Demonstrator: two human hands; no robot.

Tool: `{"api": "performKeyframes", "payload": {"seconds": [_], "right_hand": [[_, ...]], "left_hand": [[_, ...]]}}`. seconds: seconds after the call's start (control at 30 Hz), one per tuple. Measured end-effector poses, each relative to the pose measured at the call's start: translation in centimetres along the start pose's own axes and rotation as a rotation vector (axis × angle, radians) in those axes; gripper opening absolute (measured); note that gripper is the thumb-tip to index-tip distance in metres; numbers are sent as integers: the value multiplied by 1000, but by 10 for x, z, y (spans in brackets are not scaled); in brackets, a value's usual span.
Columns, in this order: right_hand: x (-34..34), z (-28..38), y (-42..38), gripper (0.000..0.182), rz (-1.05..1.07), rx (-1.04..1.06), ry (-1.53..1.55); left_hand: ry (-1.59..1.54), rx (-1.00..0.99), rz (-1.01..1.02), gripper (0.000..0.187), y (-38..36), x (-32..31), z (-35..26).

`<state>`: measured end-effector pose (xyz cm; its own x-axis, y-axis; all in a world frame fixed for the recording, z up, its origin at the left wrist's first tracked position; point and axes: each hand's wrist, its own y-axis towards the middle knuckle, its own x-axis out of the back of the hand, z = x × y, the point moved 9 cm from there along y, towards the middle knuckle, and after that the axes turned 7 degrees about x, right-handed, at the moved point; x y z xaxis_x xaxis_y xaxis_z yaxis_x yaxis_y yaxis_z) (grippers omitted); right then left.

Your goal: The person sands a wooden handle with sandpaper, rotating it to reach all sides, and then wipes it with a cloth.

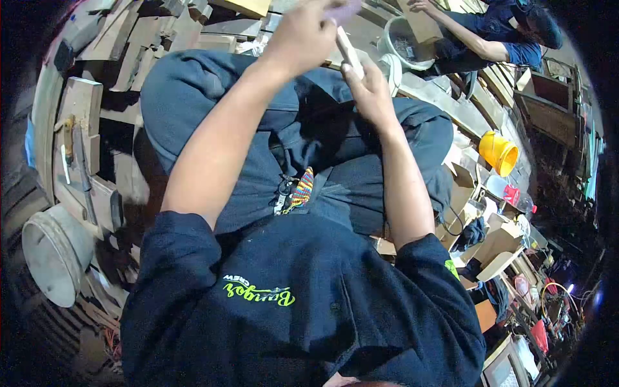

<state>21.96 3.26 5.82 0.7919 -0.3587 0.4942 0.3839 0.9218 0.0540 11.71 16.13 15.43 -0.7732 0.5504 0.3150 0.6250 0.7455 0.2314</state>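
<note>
At the top of the head view, my left hand [306, 37] is closed with its fingers bent. A purple piece [344, 11], blurred and partly out of frame, shows at its fingertips; I cannot make out its kind. My right hand [369, 90] grips a narrow pale wooden strip [348, 51], with the thumb lying along it. The strip slants up toward the left hand's fingers. Both hands are above and beyond my crossed legs in dark trousers.
Wooden boards and offcuts lie all around. A co-worker [493, 32] sits at upper right by a white bucket [389, 40], a hand on a board. A yellow bucket [498, 153] stands at right, a pale bucket [55, 255] at left, near a handled tool [80, 158].
</note>
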Motion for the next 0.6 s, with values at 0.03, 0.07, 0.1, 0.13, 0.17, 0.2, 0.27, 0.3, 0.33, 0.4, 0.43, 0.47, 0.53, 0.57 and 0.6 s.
{"api": "performKeyframes", "payload": {"seconds": [0.03,0.07,0.1,0.13,0.17,0.2,0.27,0.3,0.33,0.4,0.43,0.47,0.53,0.57,0.6], "right_hand": [[-1,0,0,39,4,39,-23],[0,2,0,39,1,40,-26],[2,3,-3,40,-23,43,-32],[5,4,-4,40,-48,46,-41],[5,8,-2,39,-46,72,-126],[6,12,-4,39,-26,13,-113],[8,9,-2,38,-76,73,-124],[8,7,-3,38,-79,76,-128],[9,6,-3,38,-117,99,-100],[13,13,-3,39,-152,125,-69],[14,13,-2,39,-138,101,-61],[14,13,-3,39,-124,75,-54],[15,13,-5,40,-118,79,-50],[14,13,-6,40,-98,48,-37],[12,12,-6,40,-77,18,-23]], "left_hand": [[214,-28,-37,27,-6,0,-6],[423,-57,-74,27,-9,-1,-14],[392,-16,-56,26,-7,-1,-10],[359,24,-38,25,-6,0,-3],[474,-16,-65,25,-6,-1,-2],[465,-23,-66,25,-8,-7,1],[620,-136,-88,24,-17,-22,-3],[593,-129,13,34,-21,-34,2],[606,-161,95,33,-26,-47,4],[554,-152,111,34,-29,-50,-3],[556,-177,5,33,-23,-40,-5],[555,-201,-100,32,-17,-26,-8],[419,-133,-216,27,-2,4,-15],[537,-96,-183,28,-3,-2,-7],[655,-57,-151,31,-7,-8,0]]}}
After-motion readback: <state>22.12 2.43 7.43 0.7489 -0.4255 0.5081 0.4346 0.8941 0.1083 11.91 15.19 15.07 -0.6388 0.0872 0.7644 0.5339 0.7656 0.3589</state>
